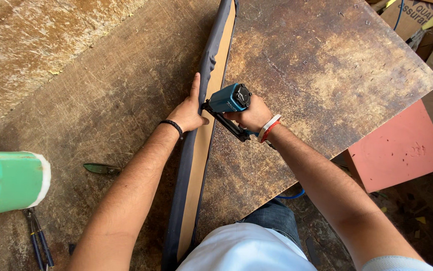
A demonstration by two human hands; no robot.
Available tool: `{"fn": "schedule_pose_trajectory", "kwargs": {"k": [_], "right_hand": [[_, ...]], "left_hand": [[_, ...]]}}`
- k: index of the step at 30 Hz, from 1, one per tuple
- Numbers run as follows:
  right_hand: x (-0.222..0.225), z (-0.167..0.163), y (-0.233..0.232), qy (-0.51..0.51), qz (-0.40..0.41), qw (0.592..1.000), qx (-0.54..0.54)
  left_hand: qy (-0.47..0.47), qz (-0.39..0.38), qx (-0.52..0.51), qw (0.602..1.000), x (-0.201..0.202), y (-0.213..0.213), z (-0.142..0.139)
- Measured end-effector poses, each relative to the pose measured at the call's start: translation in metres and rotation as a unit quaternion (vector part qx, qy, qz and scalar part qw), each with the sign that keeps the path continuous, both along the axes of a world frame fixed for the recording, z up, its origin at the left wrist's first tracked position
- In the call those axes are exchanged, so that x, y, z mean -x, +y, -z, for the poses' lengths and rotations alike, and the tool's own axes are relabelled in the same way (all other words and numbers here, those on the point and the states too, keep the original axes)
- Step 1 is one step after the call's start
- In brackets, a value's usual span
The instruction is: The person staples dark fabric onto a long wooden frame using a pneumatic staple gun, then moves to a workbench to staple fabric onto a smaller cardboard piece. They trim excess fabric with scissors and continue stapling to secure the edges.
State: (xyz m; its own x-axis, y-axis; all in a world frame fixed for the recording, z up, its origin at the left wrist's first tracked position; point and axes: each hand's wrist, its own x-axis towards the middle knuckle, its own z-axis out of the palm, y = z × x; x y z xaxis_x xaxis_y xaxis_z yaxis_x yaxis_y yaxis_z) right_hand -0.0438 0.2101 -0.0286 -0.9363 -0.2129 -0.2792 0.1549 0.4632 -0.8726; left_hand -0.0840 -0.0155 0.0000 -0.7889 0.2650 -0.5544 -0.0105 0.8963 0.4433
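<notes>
Worn, stained wooden bench (327, 65), scratched and blotched, with small staples scattered over its far part. To the right, beyond the bench edge, a pink foam slab (402, 148) on a dark floor, a cardboard box (412, 17) at the top corner. At the left edge a green foam block (6, 183) with white trim, pliers (40, 241) with blue handles just below it, a dark blade (101, 169) lying flat nearby.

Across the bench middle, a long narrow panel (204, 145), tan board face up, dark blue fabric wrapped round its edges. Long axis running from near the body up and slightly right to the far bench edge, tapering with distance.

Left hand (189, 113) flat on the panel's left edge, fingers straight and together, pointing up along the strip, thumb spread toward the tool; pressing fabric down, gripping nothing. Black band on that wrist.

Right hand (251, 114) closed round the handle of a teal staple gun (229, 100), fingers wrapped tight. Gun body pointing left, nose at the panel's board face, just beside the left thumb; black magazine slanting down right. White and red bands on that wrist. Blue hose (292, 194) below the bench edge.
</notes>
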Motion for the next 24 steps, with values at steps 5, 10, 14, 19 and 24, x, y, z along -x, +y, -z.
{"fn": "schedule_pose_trajectory", "kwargs": {"k": [5, 10, 14, 19, 24], "right_hand": [[0.004, 0.022, 0.003, -0.024, 0.001, 0.991, -0.128], [-0.006, 0.057, 0.013, -0.081, -0.015, 0.953, -0.292], [-0.033, 0.065, 0.004, -0.008, -0.003, 0.960, -0.278], [-0.076, 0.051, -0.066, -0.235, 0.098, 0.959, 0.128], [-0.101, 0.034, -0.098, -0.305, 0.187, 0.871, 0.337]], "left_hand": [[-0.002, 0.011, 0.016, 1.000, 0.001, 0.001, 0.003], [0.022, -0.007, -0.079, 0.997, 0.001, -0.008, 0.026], [0.099, -0.004, -0.184, 0.978, 0.000, -0.007, 0.054], [0.164, -0.040, -0.279, 0.946, -0.012, 0.009, 0.080], [0.180, -0.072, -0.307, 0.932, -0.017, 0.019, 0.084]]}}
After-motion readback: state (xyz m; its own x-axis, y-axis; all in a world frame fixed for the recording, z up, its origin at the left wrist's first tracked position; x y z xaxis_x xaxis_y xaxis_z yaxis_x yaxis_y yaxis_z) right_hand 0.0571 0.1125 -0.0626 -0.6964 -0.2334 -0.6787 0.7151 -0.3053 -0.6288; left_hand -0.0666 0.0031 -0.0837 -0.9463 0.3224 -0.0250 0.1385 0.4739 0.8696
